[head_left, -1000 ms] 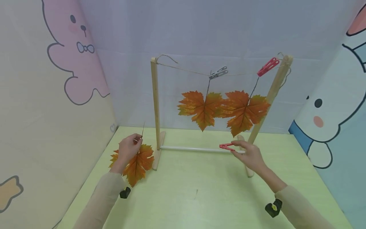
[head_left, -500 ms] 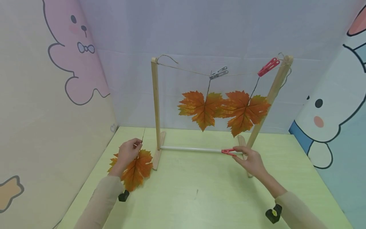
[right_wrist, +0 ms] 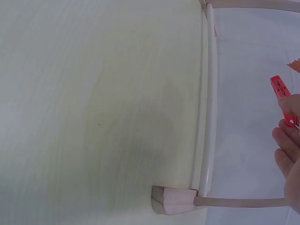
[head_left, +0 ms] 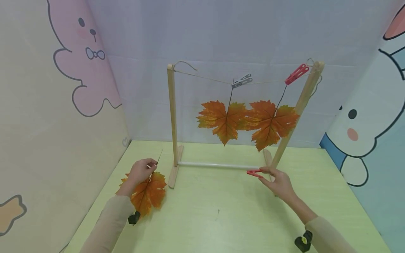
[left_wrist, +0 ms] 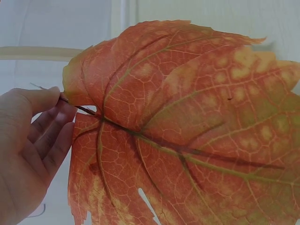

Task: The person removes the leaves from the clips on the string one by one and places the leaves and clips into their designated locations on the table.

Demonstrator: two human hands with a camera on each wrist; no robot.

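At the left of the table, my left hand [head_left: 141,172] pinches the thin stem of an orange maple leaf [head_left: 148,193]. The left wrist view shows the leaf [left_wrist: 187,122] spread wide, its stem between thumb and fingers. On the other side, my right hand [head_left: 280,181] pinches a red clothespin [head_left: 254,173] just in front of the white crossbar. In the right wrist view the clothespin [right_wrist: 281,96] is partly covered by the fingers. Two more orange leaves hang from the string, one under a grey clothespin [head_left: 242,81], the other under a red clothespin [head_left: 296,74].
The wooden frame has a left post [head_left: 172,116], a right post [head_left: 297,116] and a white crossbar [head_left: 218,164]. A sagging string [head_left: 202,76] joins the post tops. A small dark mark lies on the pale table [head_left: 196,225]. Walls with cartoon prints stand around it.
My left hand has moved down and slightly left, bringing the leaf lower. My right hand has also sunk a little with the red clothespin. The hanging leaves look unchanged.
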